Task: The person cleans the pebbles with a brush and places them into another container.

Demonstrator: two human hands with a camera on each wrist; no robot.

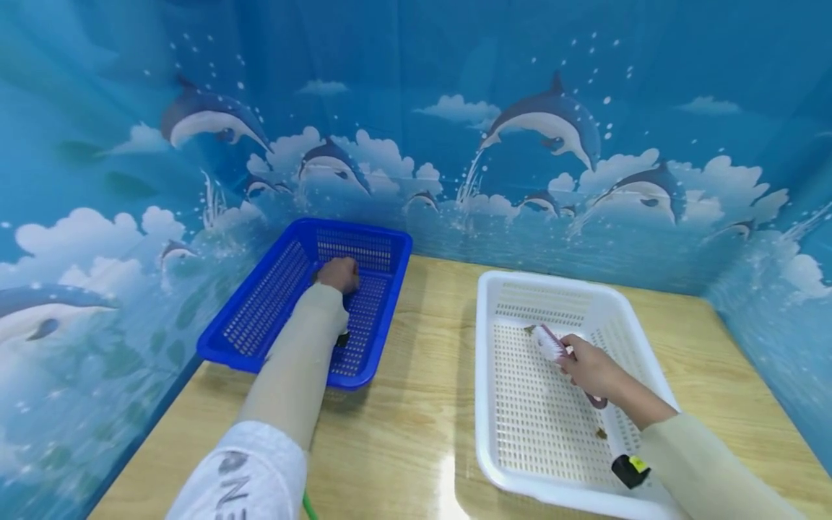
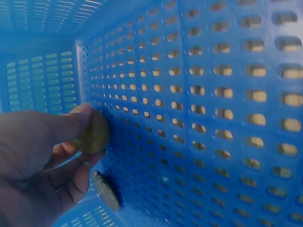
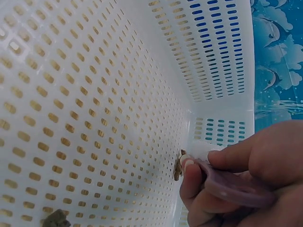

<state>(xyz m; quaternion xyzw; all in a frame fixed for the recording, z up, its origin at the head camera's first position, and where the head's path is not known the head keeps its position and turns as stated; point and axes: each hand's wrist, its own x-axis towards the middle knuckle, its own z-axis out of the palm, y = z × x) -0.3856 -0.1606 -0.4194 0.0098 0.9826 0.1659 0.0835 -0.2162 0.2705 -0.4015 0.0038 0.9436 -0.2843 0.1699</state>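
Observation:
My left hand is inside the blue basket, near its far end. In the left wrist view its thumb and fingers pinch a smooth, rounded, yellow-brown object like a pebble or shell. Just below, a dark, flattish oval object lies on the blue basket. In the white basket, my right hand grips a scrub brush by its mauve handle, bristles facing the basket's floor. A brown crumb-like bit lies right beside the brush head, which the fingers partly hide in the right wrist view.
Both baskets stand on a wood-grain table, blue left and white right. Another brown bit lies in the white basket near my right wrist. A dolphin-print curtain encloses the back and sides. A green cord shows at the front edge.

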